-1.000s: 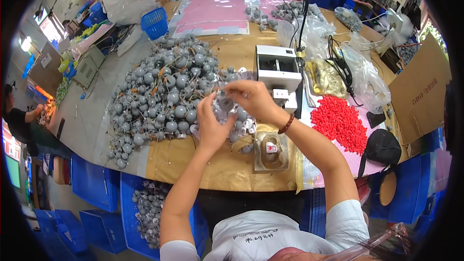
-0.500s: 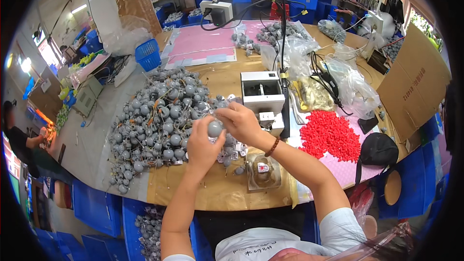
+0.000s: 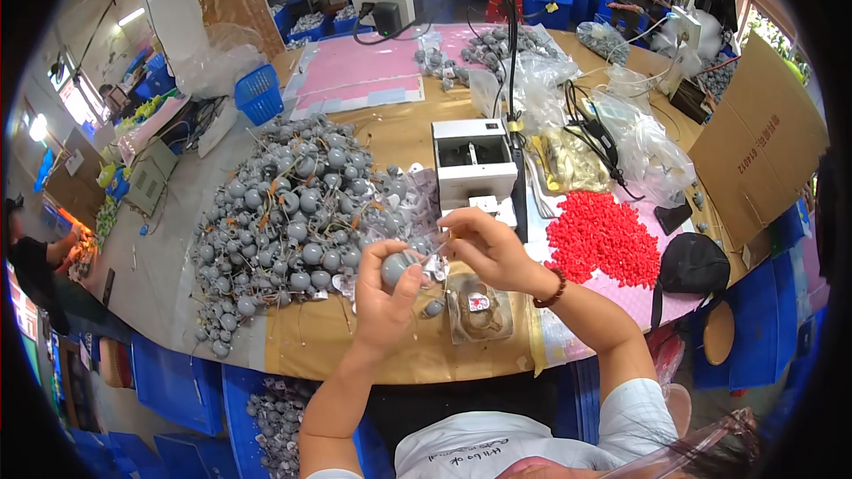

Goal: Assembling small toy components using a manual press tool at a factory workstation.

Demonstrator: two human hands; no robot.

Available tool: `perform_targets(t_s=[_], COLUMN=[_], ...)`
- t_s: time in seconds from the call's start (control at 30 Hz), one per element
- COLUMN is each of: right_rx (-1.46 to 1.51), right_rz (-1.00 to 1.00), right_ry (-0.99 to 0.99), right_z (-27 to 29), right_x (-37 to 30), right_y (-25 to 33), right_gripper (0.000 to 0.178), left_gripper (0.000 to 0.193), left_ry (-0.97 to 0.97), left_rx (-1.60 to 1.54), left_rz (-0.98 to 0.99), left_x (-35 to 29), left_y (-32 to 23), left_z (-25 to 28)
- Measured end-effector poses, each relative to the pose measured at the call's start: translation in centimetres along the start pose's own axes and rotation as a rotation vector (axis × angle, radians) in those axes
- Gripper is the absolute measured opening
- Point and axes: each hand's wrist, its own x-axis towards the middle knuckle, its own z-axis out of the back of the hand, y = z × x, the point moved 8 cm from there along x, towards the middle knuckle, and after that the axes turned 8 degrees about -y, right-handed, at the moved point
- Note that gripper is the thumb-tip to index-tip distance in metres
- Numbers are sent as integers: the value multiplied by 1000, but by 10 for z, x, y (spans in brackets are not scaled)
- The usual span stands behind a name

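One smooth, round grey ball [image 3: 391, 271] is held in the grip of the left hand [image 3: 383, 309] over the tabletop [image 3: 337, 341]; the right hand [image 3: 493, 257] is just beside it, and I cannot tell whether its grip is closed on anything. The brown-covered tabletop bears one heap of wired grey balls [image 3: 297, 222], too many to count, one pile of small red pieces [image 3: 599, 239], one boxy white machine [image 3: 479, 183] and one hollowed block [image 3: 499, 332]

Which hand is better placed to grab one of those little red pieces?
Probably the right hand: it's nearer the red pieces, which lie off to the right. The left hand is farther away and holds a grey ball.
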Motion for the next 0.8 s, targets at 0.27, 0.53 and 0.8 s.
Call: perform_targets(t_s=[0.27, 0.53, 0.8], right_rx=[-370, -827, -1061], right_rz=[-159, 69, 250], right_ry=[93, 217, 376], right_z=[40, 19, 2], right_x=[-74, -108, -110], right_y=[-43, -78, -79], right_gripper=[14, 30, 31], left_gripper=[30, 35, 36], left_ry=[88, 187, 240], left_rx=[49, 723, 765], left_rz=[363, -85, -107], left_x=[-74, -91, -88], left_y=[101, 107, 117], left_z=[-8, -13, -20])
